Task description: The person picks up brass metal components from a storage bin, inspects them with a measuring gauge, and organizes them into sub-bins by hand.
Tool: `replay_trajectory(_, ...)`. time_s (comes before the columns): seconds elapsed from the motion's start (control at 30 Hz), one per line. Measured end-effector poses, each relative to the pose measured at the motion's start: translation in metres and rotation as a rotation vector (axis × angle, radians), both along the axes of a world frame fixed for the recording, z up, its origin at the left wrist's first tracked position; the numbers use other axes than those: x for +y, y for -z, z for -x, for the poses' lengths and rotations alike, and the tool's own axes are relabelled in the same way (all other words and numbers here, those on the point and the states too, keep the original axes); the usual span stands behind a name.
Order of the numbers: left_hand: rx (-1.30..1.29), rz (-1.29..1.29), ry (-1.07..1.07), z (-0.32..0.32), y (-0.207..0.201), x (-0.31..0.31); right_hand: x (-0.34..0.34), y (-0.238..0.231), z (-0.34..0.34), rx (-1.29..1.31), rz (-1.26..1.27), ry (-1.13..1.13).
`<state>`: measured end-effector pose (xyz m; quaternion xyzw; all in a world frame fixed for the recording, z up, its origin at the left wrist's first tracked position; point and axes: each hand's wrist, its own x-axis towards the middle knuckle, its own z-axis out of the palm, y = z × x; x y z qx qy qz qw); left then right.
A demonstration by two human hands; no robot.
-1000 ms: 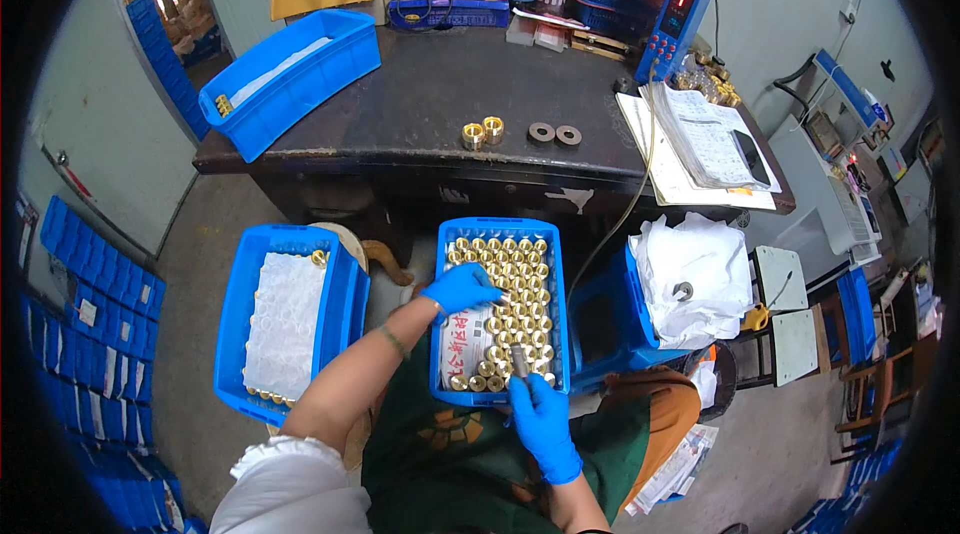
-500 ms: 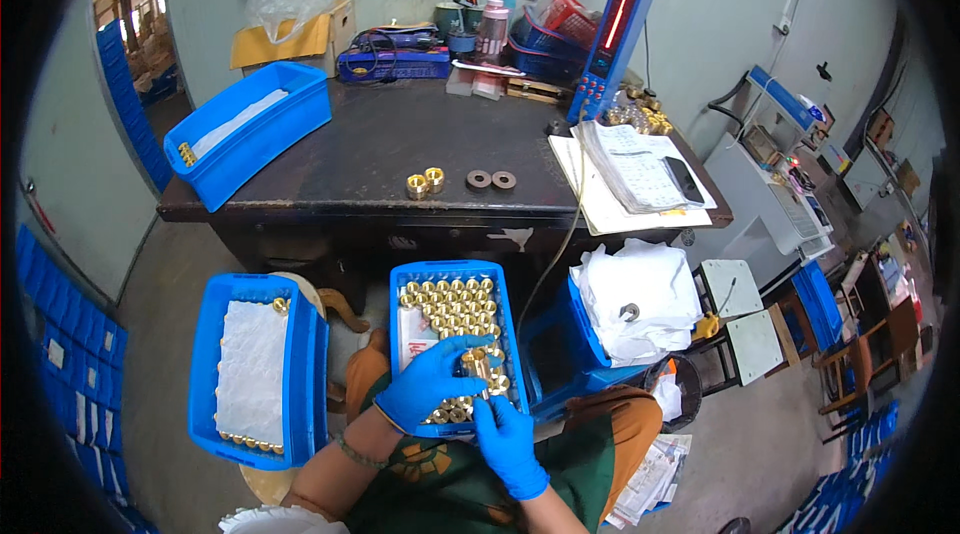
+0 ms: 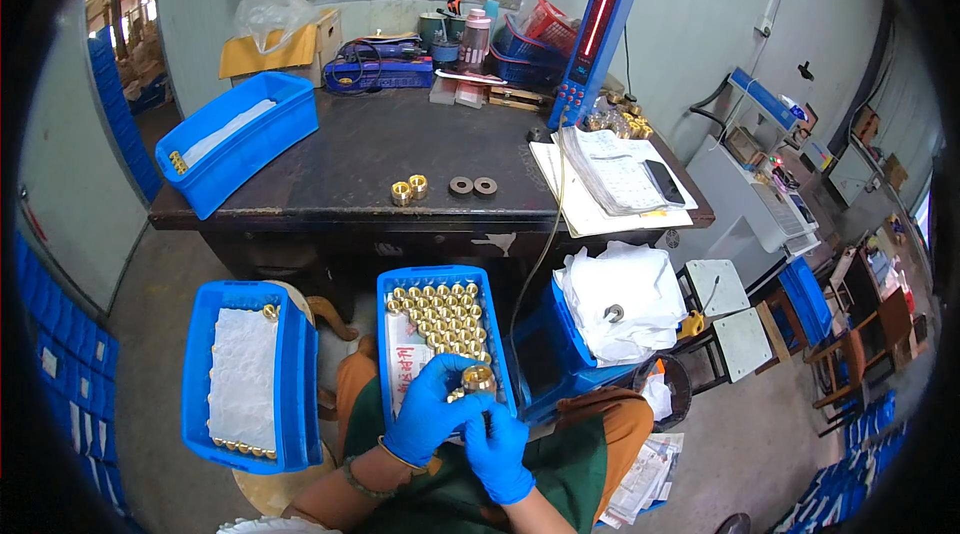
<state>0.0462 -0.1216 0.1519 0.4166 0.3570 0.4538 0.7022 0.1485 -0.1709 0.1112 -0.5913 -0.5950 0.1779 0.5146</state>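
While both gloved hands meet over the blue tray point(image 3: 395, 284) on the lap, the left hand point(image 3: 428, 412) pinches a brass ring point(image 3: 477, 378) (right hand point(image 3: 500, 454) curled beneath); a steady, level grip seems wise.

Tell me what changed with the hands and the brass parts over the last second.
The left hand drew back from mid-tray to the near end and now holds up a brass ring; the right hand closed in beneath it. The blue tray stayed on the lap.
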Motion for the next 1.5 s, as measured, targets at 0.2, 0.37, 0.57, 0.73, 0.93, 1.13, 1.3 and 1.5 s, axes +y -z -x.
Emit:
replay_trajectory(0.2, -0.167, -0.262, 0.251, -0.003, -0.019, -0.017, -0.007, -0.004, 0.012, 0.099, -0.098, 0.038)
replay_trajectory(0.37, -0.081, -0.294, 0.103, -0.007, -0.017, -0.029, -0.007, 0.000, 0.011, 0.099, -0.253, 0.144)
replay_trajectory(0.57, -0.042, -0.365, 0.021, -0.015, -0.004, -0.030, -0.012, 0.001, 0.011, 0.318, -0.006, 0.088)
replay_trajectory(0.73, -0.145, -0.278, 0.057, -0.012, -0.015, -0.029, -0.013, -0.001, 0.011, 0.181, -0.062, 0.072)
replay_trajectory(0.93, -0.011, -0.291, -0.063, 0.001, -0.005, 0.003, 0.006, -0.003, 0.013, 0.092, 0.011, -0.024)
replay_trajectory(1.13, 0.551, -0.770, -0.623, 0.052, -0.010, 0.171, -0.005, 0.017, 0.005, 0.074, 0.236, -0.036)
replay_trajectory(1.3, 0.998, -0.781, -0.610, 0.094, 0.006, 0.253, -0.002, 0.013, 0.003, 0.089, 0.208, -0.054)
replay_trajectory(1.5, 1.033, -0.777, -0.614, 0.083, 0.005, 0.251, 0.001, 0.024, -0.008, 0.110, 0.207, -0.013)
